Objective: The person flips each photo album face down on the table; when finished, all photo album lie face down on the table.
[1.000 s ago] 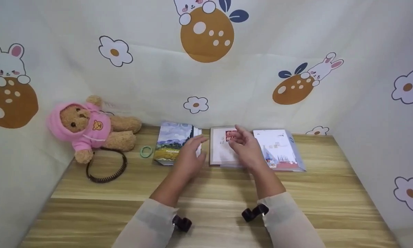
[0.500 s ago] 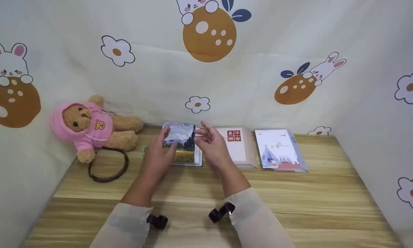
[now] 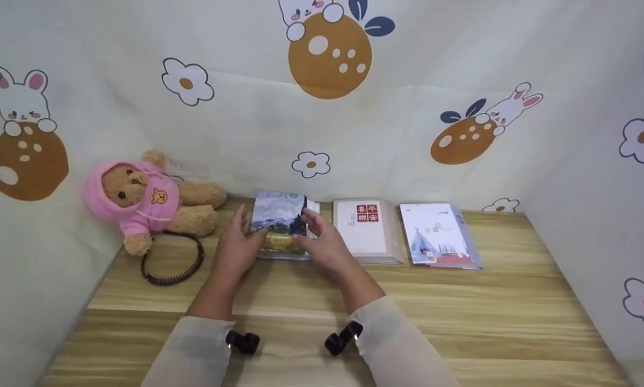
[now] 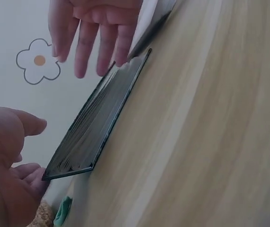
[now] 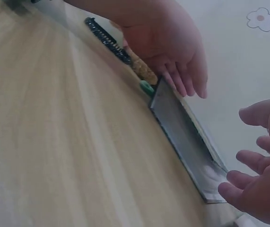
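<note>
Two hands (image 3: pixel 237 246) (image 3: pixel 327 246) flank the landscape book (image 3: pixel 279 217) beside the "平安喜樂" book (image 3: pixel 366 235).

Left sleeve (image 3: pixel 190 357): pale cream, plain, showing a greyish band near its uneven cuff. Right sleeve (image 3: pixel 407 346): matching it in colour and band. Left black unit (image 3: pixel 244 343) and right black unit (image 3: pixel 344 338): small, rounded, projecting from the cuffs' inner sides. Left hand (image 3: pixel 237 244), right hand (image 3: pixel 326 242): emerging bare.
</note>
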`<state>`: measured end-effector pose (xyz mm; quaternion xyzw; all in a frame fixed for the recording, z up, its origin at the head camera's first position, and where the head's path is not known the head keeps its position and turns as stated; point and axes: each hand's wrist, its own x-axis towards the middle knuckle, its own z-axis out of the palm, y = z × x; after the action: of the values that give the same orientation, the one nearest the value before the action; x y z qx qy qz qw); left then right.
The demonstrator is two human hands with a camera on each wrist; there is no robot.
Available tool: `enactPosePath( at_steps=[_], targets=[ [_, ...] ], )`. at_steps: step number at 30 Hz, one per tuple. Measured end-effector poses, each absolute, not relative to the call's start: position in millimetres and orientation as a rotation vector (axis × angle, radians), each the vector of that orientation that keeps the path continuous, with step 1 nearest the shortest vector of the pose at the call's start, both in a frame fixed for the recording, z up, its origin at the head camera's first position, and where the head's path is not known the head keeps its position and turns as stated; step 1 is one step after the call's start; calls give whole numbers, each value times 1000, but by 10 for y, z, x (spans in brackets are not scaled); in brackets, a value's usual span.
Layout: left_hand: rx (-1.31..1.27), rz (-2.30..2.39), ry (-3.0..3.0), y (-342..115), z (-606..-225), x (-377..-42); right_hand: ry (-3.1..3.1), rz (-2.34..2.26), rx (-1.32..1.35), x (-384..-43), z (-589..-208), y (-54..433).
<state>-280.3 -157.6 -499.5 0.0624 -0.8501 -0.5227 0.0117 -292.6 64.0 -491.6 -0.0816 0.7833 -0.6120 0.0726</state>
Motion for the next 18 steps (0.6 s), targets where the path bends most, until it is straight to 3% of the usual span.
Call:
enactPosePath(
  at_steps=[18],
  targets=[
    [167,-1641,-2735,-1618,-5035,-2829,2472,-1590,-212,-2892,-4981,617]
  ],
)
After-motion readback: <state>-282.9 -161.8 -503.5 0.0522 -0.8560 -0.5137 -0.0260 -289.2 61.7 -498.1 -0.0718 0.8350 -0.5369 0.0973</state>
